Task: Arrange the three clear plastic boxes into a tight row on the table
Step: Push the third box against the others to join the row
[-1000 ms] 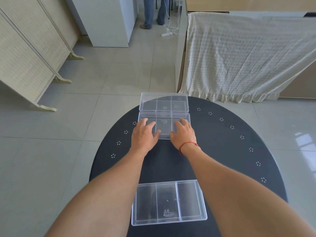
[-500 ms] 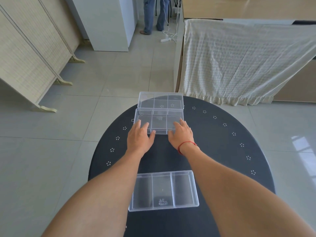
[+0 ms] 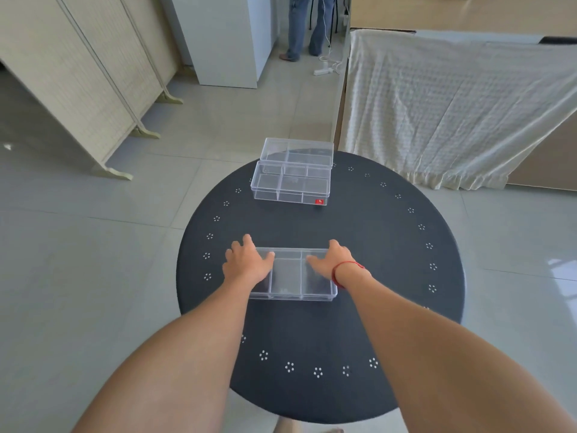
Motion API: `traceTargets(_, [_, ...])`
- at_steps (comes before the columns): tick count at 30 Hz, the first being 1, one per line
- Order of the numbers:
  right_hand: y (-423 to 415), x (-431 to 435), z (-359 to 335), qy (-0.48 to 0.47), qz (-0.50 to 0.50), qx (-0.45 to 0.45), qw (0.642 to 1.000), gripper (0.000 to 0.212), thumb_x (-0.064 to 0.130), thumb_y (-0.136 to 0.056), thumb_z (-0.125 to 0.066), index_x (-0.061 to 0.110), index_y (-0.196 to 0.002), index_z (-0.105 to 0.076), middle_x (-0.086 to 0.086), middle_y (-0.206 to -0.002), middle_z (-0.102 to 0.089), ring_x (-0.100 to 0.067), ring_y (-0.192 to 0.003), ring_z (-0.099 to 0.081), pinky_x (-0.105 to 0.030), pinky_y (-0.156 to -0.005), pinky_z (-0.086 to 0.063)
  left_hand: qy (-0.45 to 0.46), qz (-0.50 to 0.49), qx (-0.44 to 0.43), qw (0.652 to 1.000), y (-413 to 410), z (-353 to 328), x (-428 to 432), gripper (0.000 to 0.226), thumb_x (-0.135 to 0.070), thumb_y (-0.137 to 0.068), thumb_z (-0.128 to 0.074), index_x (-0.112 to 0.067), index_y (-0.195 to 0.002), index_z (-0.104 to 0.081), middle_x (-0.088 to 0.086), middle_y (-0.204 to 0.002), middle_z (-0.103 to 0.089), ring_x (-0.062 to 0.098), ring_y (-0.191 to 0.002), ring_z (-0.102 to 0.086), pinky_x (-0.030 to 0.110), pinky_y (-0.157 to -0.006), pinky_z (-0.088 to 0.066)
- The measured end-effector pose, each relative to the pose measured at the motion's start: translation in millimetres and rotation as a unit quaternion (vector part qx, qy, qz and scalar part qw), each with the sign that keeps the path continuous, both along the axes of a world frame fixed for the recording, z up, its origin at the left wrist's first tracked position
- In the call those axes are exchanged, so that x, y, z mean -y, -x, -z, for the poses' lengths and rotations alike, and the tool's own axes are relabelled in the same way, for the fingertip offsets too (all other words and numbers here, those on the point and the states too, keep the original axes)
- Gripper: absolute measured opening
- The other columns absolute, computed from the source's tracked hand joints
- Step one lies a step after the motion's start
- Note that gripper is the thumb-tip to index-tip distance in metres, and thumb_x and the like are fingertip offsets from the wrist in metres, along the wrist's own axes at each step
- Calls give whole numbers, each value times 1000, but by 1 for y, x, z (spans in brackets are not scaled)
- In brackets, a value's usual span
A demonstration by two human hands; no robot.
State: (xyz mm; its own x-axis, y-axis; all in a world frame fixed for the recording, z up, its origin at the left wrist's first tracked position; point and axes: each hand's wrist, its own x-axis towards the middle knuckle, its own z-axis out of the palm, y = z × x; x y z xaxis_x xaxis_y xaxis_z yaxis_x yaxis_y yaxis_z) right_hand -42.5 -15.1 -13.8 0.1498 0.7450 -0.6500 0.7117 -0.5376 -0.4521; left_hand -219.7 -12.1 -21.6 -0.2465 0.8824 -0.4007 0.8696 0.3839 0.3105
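On the round dark table (image 3: 390, 260), my hands have left the two far boxes, which now sit touching at the far edge: the far box (image 3: 296, 150) and the middle box (image 3: 290, 186). That pair looks done. The near box (image 3: 296, 276) lies well apart from them, so it goes next. My left hand (image 3: 248, 264) and right hand (image 3: 332, 260) lie flat and spread on its two ends, pressing, not gripping.

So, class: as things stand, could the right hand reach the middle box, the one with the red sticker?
Probably yes. The right hand rests on the near box; only bare table lies between it and the middle box.
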Motion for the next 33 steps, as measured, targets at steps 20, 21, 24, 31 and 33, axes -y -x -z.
traceTargets(20, [10,-18,11,-51,-2,-60,997,102,20,-83,-68,34,-154,3,-9,-163,11,-37,-139,-39,-41,-108,-39,-35,12,160,986,10,12,-22,76,-56,-74,-69,-37,-141,-37,5,-155,-16,28,-138,-34,45,-108,-39])
traceTargets(21, [10,-20,13,-48,-3,-57,997,99,20,-83,-68,34,-154,-1,-9,-163,12,-38,-138,-40,-41,-108,-40,-22,24,154,987,10,12,-25,83,-55,-74,-71,-36,-145,-34,6,-160,-9,29,-143,-26,45,-111,-34])
traceTargets(24, [14,-27,18,-74,-20,1,997,91,29,-81,-70,32,-153,-15,-11,-164,6,-36,-147,-24,-48,-118,-30,-10,48,126,991,13,15,-34,92,-56,-73,-73,-34,-150,-27,10,-162,3,31,-148,-13,45,-115,-26])
traceTargets(31, [26,-45,16,-158,-119,73,978,55,25,-89,-61,20,-142,-46,-10,-162,-20,-28,-150,-19,-42,-120,-25,-137,124,6,983,5,15,-52,64,-53,-80,-68,-23,-135,-54,8,-157,-30,25,-143,-28,39,-113,-29])
traceTargets(33, [30,-49,17,-154,-118,71,978,50,22,-91,-58,19,-140,-48,-10,-162,-20,-28,-150,-19,-41,-120,-26,-126,125,11,984,4,17,-55,56,-50,-85,-65,-21,-132,-58,4,-155,-34,24,-141,-32,39,-107,-36])
